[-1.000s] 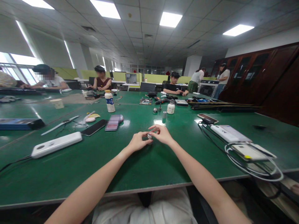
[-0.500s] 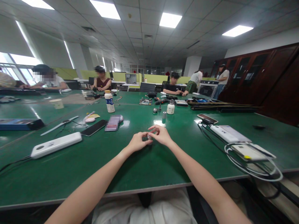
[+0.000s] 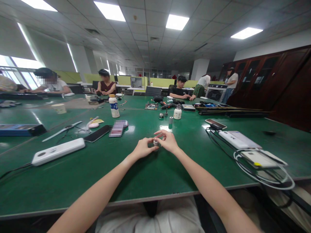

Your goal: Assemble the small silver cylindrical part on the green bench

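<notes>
Between my hands, a small silvery metal cylinder stands upright on the green table or just above it. My left hand is closed round its left side, thumb in front and fingers behind. From the right, my right hand pinches at its top with thumb and forefinger, the other fingers curving above. Most of the cylinder is hidden by the fingers. Beyond them stand a grey metal cylinder, a dark small metal part and a shiny part lying down.
To the left lie a white power bank, a black phone and a white watch-like strap. A milk bottle and a white jar stand farther back. At right are cabled white devices. Several people work beyond.
Hardly anything differs. Both hands stay at the metal cylinder, and a little more of its top shows between the fingers. The view has shifted very slightly.
</notes>
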### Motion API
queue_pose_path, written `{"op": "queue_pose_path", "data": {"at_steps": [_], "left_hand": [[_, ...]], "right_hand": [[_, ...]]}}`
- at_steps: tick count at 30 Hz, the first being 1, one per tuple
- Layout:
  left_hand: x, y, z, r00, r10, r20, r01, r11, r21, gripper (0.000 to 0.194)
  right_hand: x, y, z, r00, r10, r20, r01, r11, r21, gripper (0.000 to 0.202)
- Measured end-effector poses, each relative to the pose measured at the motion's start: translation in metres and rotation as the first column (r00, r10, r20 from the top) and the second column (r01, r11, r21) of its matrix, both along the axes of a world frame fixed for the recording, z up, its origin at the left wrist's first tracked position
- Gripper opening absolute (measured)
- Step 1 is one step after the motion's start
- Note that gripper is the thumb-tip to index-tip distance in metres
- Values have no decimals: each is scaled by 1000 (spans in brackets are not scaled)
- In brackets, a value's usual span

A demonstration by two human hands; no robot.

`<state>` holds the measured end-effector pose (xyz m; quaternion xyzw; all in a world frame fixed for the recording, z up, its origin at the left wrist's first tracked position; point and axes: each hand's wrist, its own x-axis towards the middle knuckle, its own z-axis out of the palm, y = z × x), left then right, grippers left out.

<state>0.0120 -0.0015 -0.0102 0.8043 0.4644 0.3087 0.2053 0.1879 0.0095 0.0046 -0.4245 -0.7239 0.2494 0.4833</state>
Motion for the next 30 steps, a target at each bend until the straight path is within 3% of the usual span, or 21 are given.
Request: {"op": "queue_pose_path", "data": {"at_steps": [4,8,10,13,16,19,30], "left_hand": [[0,1,-1,1000,14,8,-14,1000,3,44],[0,0,0,1000,21,-1,-21,1000,0,46],[0,-1,1,1000,17,1,-17,1000,-5,46],[0,-1,3,1000,11,2,-11,1000,-11,46],[0,-1,3,1000,-6,4,7,1000,-14,45],[0,-1,3,1000,2,-5,-3,1000,-12,46],[-1,-2,4,1000,-7,-26,7,1000,22,41]], "right_hand": [[22,22,-11,987,-75,-139,69,997,-47,28],[47,41,-32,996,-48,70,60,981,-182,18],[51,44,-36,996,-62,61,74,974,-212,17],[41,39,-27,994,-74,-81,61,985,-161,22],[21,28,-13,980,-5,-201,-11,997,-82,28],[6,16,-7,988,70,-136,-78,995,-56,20],[-1,5,-9,998,47,-39,-48,998,-33,10]]}}
